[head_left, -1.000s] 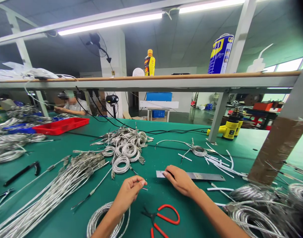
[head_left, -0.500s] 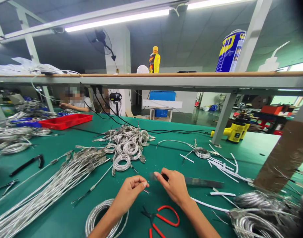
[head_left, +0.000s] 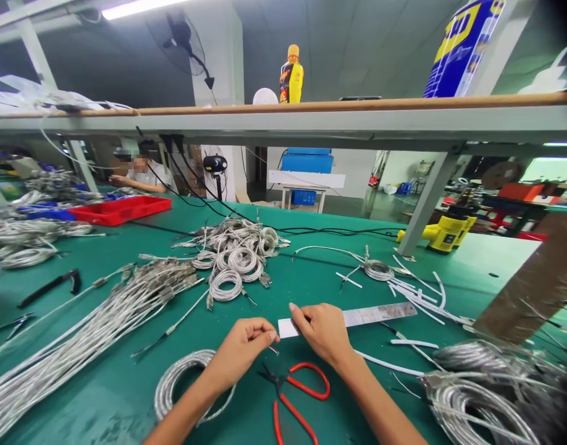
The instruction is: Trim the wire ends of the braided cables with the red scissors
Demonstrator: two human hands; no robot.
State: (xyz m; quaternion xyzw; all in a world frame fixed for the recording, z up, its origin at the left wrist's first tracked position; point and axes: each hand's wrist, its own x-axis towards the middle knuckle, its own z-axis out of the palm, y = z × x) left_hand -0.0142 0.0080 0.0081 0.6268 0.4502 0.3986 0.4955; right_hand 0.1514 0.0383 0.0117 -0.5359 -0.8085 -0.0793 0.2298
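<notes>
My left hand (head_left: 247, 351) is closed in a pinch on the end of a cable, and thin stripped wires (head_left: 273, 350) stick out below its fingertips. My right hand (head_left: 324, 332) grips a flat steel ruler (head_left: 380, 314), thumb on top. The ruler's left end comes up close to my left fingertips; whether they touch I cannot tell. Beneath my left forearm lies a coil of clear-sheathed silver cable (head_left: 168, 384), partly covered by the arm. Red-handled cutters (head_left: 306, 395) rest with their handles apart on the green table between my arms.
A heap of coiled cables (head_left: 237, 259) lies ahead, with a bundle of straight cables (head_left: 102, 327) to the left. White tubing pieces (head_left: 417, 300) and more coils (head_left: 473, 402) are at right. A red tray (head_left: 121, 211) and yellow heat gun (head_left: 443, 233) stand farther back under the shelf (head_left: 265, 120).
The ruler has turned from dark and blurred to bright, its face now catching the light. My view has tilted slightly downward. Both hands keep their grips.
</notes>
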